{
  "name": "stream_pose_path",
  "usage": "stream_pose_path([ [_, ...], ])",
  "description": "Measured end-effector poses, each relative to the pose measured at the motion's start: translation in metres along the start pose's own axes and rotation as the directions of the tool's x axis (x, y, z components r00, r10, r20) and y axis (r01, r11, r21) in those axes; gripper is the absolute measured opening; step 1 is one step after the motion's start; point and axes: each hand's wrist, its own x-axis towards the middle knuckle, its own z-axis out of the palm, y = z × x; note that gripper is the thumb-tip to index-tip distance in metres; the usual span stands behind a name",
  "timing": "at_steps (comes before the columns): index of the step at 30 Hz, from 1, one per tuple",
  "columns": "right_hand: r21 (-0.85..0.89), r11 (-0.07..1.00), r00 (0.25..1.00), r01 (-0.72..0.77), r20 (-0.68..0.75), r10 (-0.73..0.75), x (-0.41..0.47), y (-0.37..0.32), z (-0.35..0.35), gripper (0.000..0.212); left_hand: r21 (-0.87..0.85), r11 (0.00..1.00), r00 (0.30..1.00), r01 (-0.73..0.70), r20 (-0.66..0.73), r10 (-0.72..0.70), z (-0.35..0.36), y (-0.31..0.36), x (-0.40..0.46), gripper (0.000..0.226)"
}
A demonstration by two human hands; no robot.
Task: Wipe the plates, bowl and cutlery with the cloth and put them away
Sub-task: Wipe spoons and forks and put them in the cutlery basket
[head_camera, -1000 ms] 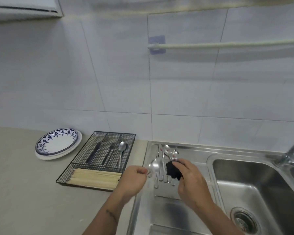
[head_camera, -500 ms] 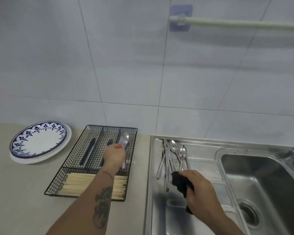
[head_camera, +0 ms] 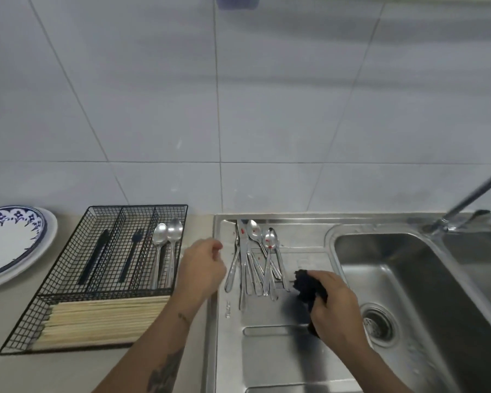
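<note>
Now the right hand (head_camera: 333,306) grips a crumpled black cloth (head_camera: 306,285) over the steel drainboard (head_camera: 278,361). The left hand (head_camera: 200,269), loosely curled and empty, has pulled back from the wire mesh tray (head_camera: 68,279). At its twelve o'clock, two shiny spoons (head_camera: 167,251) lie there, one more than before. Red-spotted cutlery (head_camera: 255,262) lies between the hands.

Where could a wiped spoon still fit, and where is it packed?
In the wire tray, room shows beside the black knife and black fork. The chopsticks fill the front section. Dirty cutlery crowds the drainboard's back; its front lies bare.
</note>
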Motion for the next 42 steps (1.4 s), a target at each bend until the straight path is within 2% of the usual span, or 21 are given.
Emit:
stream_pose_path([
  [4,-0.07,0.996,0.997,-0.063,-0.042,0.06,0.0,0.024,-0.01,0.053,-0.012,0.999,0.993,0.046,0.111,-0.044,0.059,0.026,-0.012,0.01],
  [7,-0.177,0.98,0.995,-0.095,0.02,0.1,-0.004,0.039,-0.01,0.053,0.046,0.999,0.996,0.028,0.079,-0.031,0.088,0.038,-0.017,0.014],
  [9,-0.25,0.967,0.994,-0.044,0.089,0.068,-0.012,0.048,-0.004,0.059,0.092,0.996,0.999,-0.007,0.053,0.002,0.1,0.045,-0.018,0.016],
  [13,-0.194,0.981,0.997,0.023,0.077,-0.008,-0.024,0.066,0.001,0.061,0.214,0.977,0.999,-0.011,0.035,0.003,0.113,0.052,-0.017,0.017],
  [21,-0.196,0.975,0.991,0.107,0.104,-0.087,-0.032,0.09,0.002,0.058,0.266,0.958,0.988,0.103,0.086,-0.13,0.119,0.077,-0.014,0.028],
  [27,-0.194,0.974,0.99,0.12,0.101,-0.102,-0.026,0.088,-0.001,0.055,0.201,0.962,0.974,0.187,0.091,-0.208,0.118,0.082,-0.012,0.022],
  [32,-0.162,0.979,0.988,0.121,0.112,-0.104,-0.023,0.087,-0.004,0.058,0.185,0.963,0.97,0.198,0.103,-0.219,0.112,0.082,-0.014,0.022],
  [37,-0.086,0.99,0.991,0.109,0.09,-0.102,-0.021,0.079,-0.01,0.056,0.176,0.974,0.981,0.14,0.109,-0.161,0.099,0.08,-0.022,0.017],
  [42,-0.007,0.984,0.983,0.18,0.017,-0.18,-0.013,0.052,-0.023,0.053,0.258,0.966,0.993,-0.014,0.114,-0.016,0.073,0.078,-0.044,0.018],
])
